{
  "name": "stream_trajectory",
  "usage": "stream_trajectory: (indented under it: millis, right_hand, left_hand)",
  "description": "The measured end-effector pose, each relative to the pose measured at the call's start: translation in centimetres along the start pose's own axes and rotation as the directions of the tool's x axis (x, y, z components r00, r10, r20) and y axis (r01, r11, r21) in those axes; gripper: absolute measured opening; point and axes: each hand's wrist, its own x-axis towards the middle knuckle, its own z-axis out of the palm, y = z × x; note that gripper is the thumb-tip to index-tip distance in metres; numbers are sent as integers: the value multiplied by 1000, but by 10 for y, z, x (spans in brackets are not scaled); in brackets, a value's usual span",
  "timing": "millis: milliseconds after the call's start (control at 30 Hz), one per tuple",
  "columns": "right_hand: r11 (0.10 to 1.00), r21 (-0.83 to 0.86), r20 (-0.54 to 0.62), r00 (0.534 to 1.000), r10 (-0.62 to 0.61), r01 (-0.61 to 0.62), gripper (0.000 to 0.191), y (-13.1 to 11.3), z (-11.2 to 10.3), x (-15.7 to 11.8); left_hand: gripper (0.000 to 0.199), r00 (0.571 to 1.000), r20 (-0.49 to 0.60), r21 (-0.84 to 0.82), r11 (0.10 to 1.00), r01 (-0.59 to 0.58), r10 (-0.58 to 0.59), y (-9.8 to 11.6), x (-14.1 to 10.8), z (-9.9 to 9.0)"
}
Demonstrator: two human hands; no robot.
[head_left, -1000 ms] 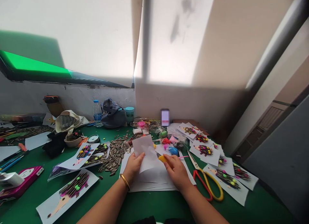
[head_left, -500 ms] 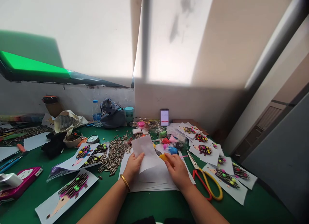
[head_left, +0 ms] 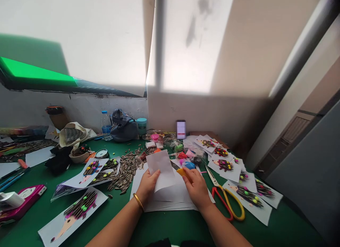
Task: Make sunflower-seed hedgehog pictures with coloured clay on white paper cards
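Note:
My left hand (head_left: 148, 185) pinches a small white sheet of paper (head_left: 161, 169) by its left side, thumb on top, holding it upright above the other sheets. In my right hand (head_left: 196, 186) is a yellow-handled utility knife (head_left: 181, 172), its grey blade pointing up and left, close to the paper's right edge. Beneath both hands lies a stack of white paper (head_left: 170, 205). Large scissors (head_left: 225, 197) with red and yellow handles rest on the table to the right of my right hand.
Sunflower seeds (head_left: 127, 169) are heaped left of the paper. Hedgehog pictures (head_left: 77, 218) lie at the left, and more hedgehog cards (head_left: 225, 165) at the right. Coloured clay packets (head_left: 188, 158) and a propped phone (head_left: 181, 129) stand behind. A magenta case (head_left: 23, 201) sits far left.
The small sheet has turned slightly more upright and shifted a little right in my left hand. The knife has moved slightly right with my right hand.

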Motion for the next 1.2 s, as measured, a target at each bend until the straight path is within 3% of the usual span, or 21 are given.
stream_trajectory:
  millis: [367,800,1033,1200]
  right_hand:
    - [1000,-14,-1,1000,14,-14,36,0,0,1]
    - [999,-43,-11,1000,-4,4,34,-2,-2,0]
    - [999,-44,8,1000,-1,2,34,-3,-3,0]
    - [1000,-29,7,1000,7,-7,35,-3,-1,0]
  left_hand:
    - [37,999,-20,40,999,28,-28,4,-3,4]
    - [45,1000,-17,47,999,16,-15,1,-1,-1]
    - [43,997,27,126,990,65,-69,2,-1,-1]
    - [46,996,44,95,993,75,-80,0,-5,2]
